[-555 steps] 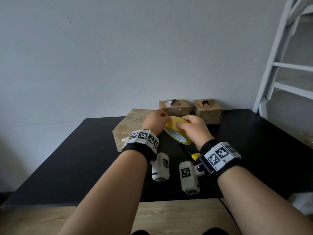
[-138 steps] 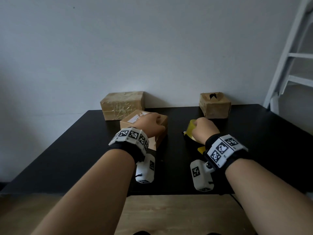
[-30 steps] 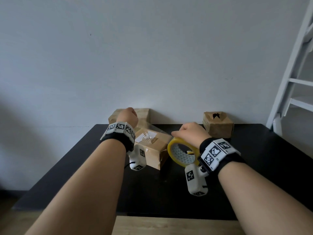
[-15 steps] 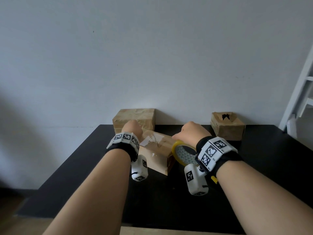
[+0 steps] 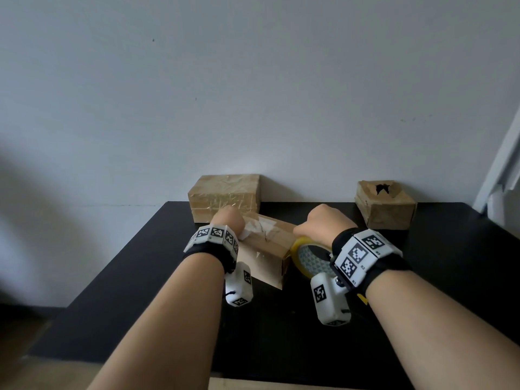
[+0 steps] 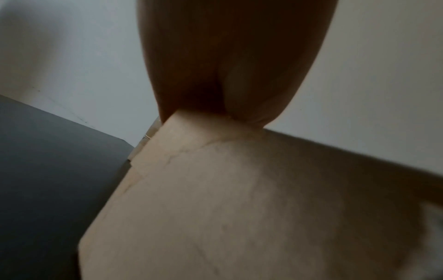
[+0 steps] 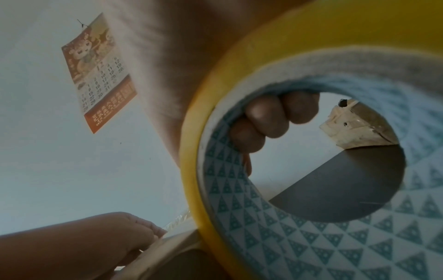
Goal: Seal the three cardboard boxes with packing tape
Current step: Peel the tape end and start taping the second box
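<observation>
Middle cardboard box sits tilted on the black table, nearest of three. Left hand rests on its top far-left corner; whether the fingers curl, cannot tell. Right hand grips the yellow tape roll just beside the box's right end, fingers hooked through the core. Behind: taped box at the wall; torn-top box far right.
</observation>
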Demonstrator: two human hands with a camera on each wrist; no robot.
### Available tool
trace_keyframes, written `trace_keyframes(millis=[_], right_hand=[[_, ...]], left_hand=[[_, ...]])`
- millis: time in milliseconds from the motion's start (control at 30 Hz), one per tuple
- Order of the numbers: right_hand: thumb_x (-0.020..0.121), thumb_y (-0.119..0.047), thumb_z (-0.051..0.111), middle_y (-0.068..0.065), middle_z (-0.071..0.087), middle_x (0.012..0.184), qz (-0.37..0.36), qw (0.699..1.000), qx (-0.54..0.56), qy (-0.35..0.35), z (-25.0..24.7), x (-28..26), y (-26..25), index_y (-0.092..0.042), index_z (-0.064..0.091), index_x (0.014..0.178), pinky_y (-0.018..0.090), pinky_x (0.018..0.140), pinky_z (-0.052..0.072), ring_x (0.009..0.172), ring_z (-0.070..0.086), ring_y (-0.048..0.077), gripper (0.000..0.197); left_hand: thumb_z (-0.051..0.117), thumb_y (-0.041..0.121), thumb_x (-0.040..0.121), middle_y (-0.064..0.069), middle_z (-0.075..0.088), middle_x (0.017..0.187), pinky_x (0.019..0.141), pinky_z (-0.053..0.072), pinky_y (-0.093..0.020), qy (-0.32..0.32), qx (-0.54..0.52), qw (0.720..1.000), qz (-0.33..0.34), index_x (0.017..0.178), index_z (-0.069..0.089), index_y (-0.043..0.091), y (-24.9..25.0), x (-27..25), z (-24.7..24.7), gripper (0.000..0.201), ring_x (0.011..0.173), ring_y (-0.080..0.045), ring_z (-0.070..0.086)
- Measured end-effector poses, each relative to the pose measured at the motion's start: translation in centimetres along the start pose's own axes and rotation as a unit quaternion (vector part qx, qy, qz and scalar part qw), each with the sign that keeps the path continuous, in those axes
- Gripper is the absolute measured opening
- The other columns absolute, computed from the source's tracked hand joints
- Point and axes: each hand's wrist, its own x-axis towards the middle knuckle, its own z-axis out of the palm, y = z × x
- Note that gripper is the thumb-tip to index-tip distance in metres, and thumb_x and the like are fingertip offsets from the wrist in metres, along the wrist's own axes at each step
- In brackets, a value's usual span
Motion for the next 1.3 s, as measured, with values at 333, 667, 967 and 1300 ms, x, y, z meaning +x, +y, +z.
trace_keyframes(millis=[333, 667, 967, 1300], right_hand=[[0.072, -0.041, 0.070, 0.002, 0.060, 0.072, 0.000, 1.000, 0.017, 0.010, 0.7, 0.1, 0.8, -0.012, 0.058, 0.071, 0.029, 0.055, 0.038, 0.066, 0.059, 0.019, 0.031], [0.072, -0.038, 0.069, 0.003, 0.059, 0.074, 0.014, 1.000, 0.020, 0.016, 0.9, -0.1, 0.8, -0.013, 0.055, 0.072, 0.029, 0.057, 0.039, 0.066, 0.058, 0.017, 0.028], [0.074, -0.038, 0.070, 0.002, 0.060, 0.071, 0.007, 0.999, 0.027, 0.021, 1.2, -0.4, 1.0, -0.012, 0.059, 0.071, 0.028, 0.052, 0.035, 0.064, 0.058, 0.018, 0.028], [0.077, -0.035, 0.065, 0.005, 0.060, 0.072, 0.007, 0.998, 0.059, 0.035, 1.7, -1.4, 1.4, -0.013, 0.055, 0.067, 0.030, 0.055, 0.035, 0.069, 0.059, 0.026, 0.026]], left_hand=[[0.042, -0.004, 0.094, -0.017, 0.053, 0.135, 0.098, 0.047, -0.041, -0.028, -0.049, 0.997, -0.056, 0.135, 0.049, 0.003, 0.4, -0.4, 0.1, 0.042, 0.121, -0.034, 0.053], [0.037, 0.009, 0.096, -0.017, 0.051, 0.132, 0.096, 0.045, -0.037, 0.019, 0.055, 0.998, -0.011, 0.131, 0.049, -0.001, 0.6, -2.2, 0.7, 0.038, 0.119, -0.031, 0.052], [0.018, 0.062, 0.095, -0.007, 0.001, 0.162, 0.121, 0.002, -0.042, -0.045, 0.136, 0.987, 0.076, 0.154, 0.007, 0.010, 1.7, -2.9, 3.2, 0.079, 0.149, -0.024, -0.002], [0.015, 0.034, 0.103, -0.001, -0.006, 0.162, 0.120, -0.008, -0.041, -0.038, 0.104, 0.989, 0.095, 0.155, 0.004, 0.016, 2.3, -4.9, 2.6, 0.056, 0.148, -0.016, -0.008]])
